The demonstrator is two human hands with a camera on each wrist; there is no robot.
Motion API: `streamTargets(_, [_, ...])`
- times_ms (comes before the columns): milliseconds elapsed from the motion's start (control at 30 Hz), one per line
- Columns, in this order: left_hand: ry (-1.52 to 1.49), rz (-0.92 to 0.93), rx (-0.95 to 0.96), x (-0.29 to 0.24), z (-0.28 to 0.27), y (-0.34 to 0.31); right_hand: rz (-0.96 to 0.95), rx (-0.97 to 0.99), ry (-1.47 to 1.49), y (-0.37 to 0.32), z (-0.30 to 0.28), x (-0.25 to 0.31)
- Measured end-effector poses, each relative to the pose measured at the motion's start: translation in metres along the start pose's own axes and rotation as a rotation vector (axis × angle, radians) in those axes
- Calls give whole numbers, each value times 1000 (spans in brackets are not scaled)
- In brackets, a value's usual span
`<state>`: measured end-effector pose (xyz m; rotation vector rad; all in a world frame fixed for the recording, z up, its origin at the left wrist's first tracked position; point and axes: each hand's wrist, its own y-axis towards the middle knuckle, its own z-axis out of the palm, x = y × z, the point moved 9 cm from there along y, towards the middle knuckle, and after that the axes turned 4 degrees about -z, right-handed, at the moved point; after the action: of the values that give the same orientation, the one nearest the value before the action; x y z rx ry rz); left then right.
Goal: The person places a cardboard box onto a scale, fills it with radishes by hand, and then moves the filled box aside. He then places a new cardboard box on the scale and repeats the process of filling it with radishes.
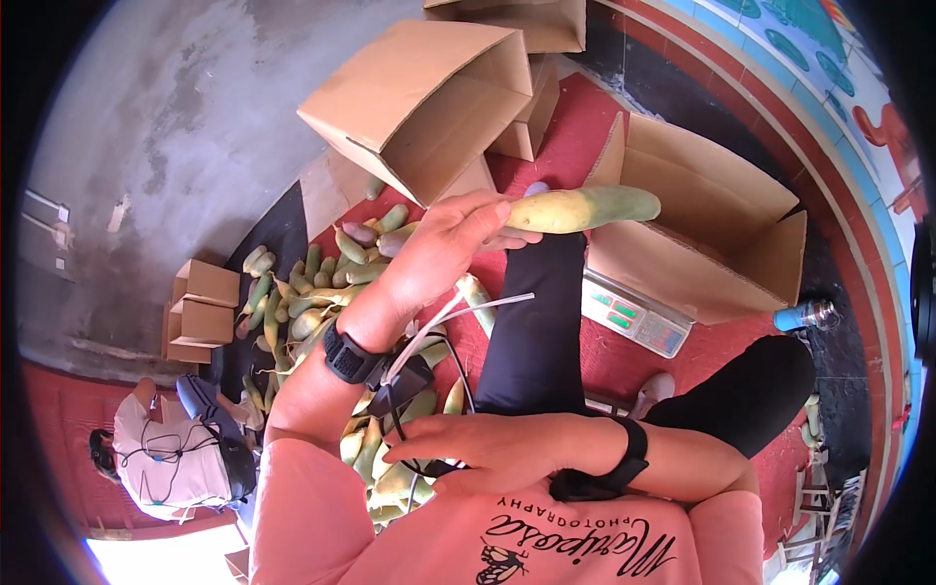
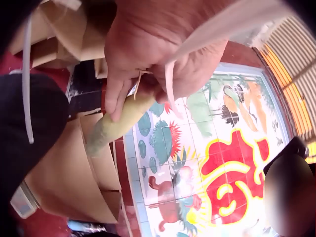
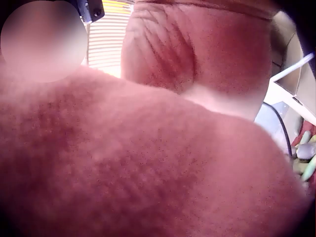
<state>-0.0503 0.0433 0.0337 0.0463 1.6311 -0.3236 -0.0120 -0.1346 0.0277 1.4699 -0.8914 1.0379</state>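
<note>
"Yellow-and-green, long and smooth, that radish (image 1: pixel 591 209) — where is it?"

"Upper middle of the frame, pinched between the left hand's (image 1: pixel 453 236) thumb and fingers. Its green end overlaps a brown cardboard box (image 1: pixel 634 258) at upper right."

"Below that box?"

"One flat silver scale (image 1: pixel 661 338) with green-lit digits."

"And the right hand (image 1: pixel 468 444)?"

"Lower middle, over the pink printed shirt (image 1: pixel 624 536), fingers loosely extended — what they touch, I cannot tell."

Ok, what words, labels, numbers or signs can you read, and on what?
"Mariposa": shirt.
"PHOTOGRAPHY": same shirt.
Scale: display digits and label too small to read.
Mural: large red character, not surely readable; smaller marks too blurred.
</note>
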Motion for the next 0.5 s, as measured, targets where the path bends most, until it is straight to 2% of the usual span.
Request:
streamTargets(133, [-31, -16, -13, 3, -4, -3, 36, -43, 3, -8, -9, 7])
streamTargets(200, [-4, -28, -34, 1, -3, -4, -84, -122, 3, -12, -15, 13])
streamTargets(300, [-94, 1, -30, 3, -3, -2, -92, -170, 151, -19, -22, 17])
streamTargets(500, [-24, 39, -45, -2, 5, -7, -112, -238, 179, -29, -32, 15])
